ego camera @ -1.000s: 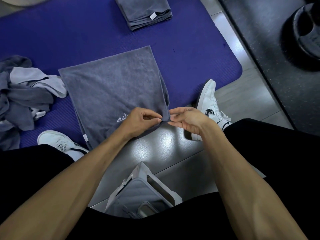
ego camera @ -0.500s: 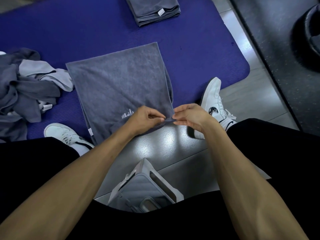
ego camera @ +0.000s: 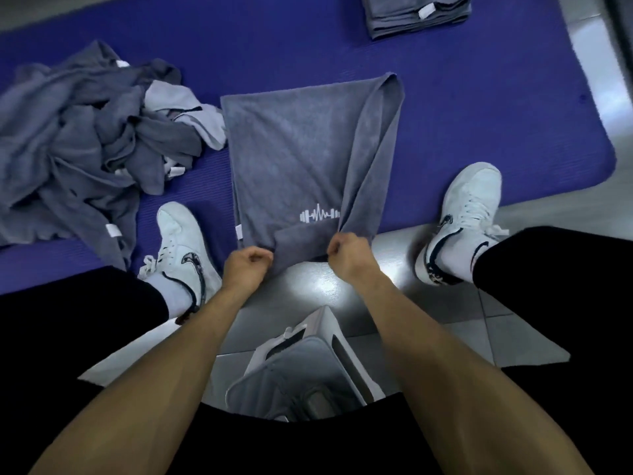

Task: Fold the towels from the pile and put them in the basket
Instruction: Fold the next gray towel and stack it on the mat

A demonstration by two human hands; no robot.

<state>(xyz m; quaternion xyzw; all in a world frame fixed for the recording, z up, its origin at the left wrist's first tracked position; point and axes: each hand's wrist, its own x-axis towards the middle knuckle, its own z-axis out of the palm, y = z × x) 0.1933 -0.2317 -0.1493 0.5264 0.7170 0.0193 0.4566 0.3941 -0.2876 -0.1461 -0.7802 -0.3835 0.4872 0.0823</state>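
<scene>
A grey towel (ego camera: 291,156) with a white logo lies spread on the blue mat (ego camera: 479,108), its right edge lifted and folded inward. My left hand (ego camera: 248,267) pinches the towel's near edge at the left. My right hand (ego camera: 347,252) pinches the near right corner and holds it raised. A crumpled pile of grey towels (ego camera: 78,138) sits on the mat at the left. A stack of folded towels (ego camera: 416,12) rests at the mat's far edge. The white basket (ego camera: 322,323) stands on the floor between my legs, partly hidden by my body.
My two white shoes (ego camera: 181,241) (ego camera: 462,217) rest at the mat's near edge, either side of the towel. Grey tiled floor (ego camera: 308,296) lies between the mat and the basket. A dark rubber floor strip runs at the far right.
My hands have moved apart along the towel's near edge, and the right side of the towel has lifted off the mat. The view has shifted so more of the pile shows.
</scene>
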